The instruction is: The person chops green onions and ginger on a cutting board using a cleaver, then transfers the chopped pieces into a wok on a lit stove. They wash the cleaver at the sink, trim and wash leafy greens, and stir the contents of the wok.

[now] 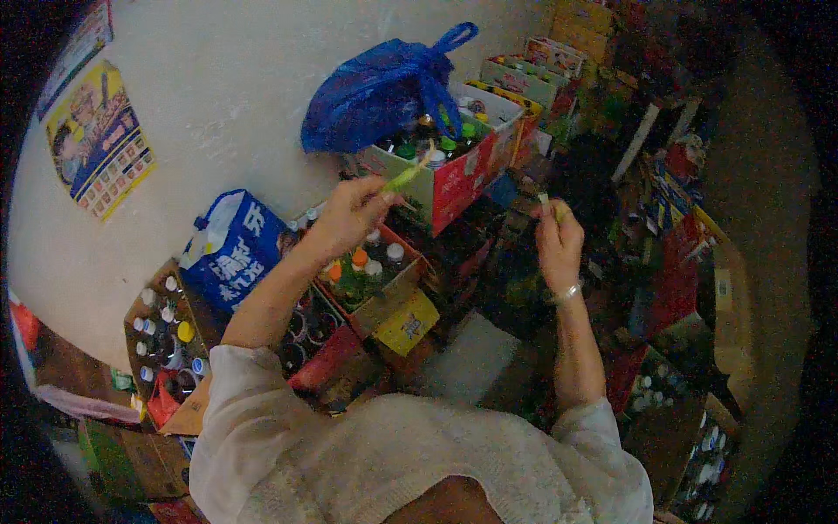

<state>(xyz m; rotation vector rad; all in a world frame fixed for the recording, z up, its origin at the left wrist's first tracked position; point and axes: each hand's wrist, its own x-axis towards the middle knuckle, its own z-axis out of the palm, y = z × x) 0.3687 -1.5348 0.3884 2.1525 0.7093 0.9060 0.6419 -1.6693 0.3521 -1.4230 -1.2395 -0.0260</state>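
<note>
My left hand is closed around a slim yellow-green item, whose pale thin tip points up and to the right; what it is cannot be told. That tip lies in front of an open red and white carton of capped bottles. My right hand, with a bracelet at the wrist, pinches a small pale piece between thumb and fingers. The two hands are well apart. A knotted blue plastic bag rests at the carton's far left side, against the wall.
Below my left forearm stand a carton with orange- and white-capped bottles and a blue and white bag. Another bottle carton is at the left. More cartons line the back; clutter and bottle boxes fill the right.
</note>
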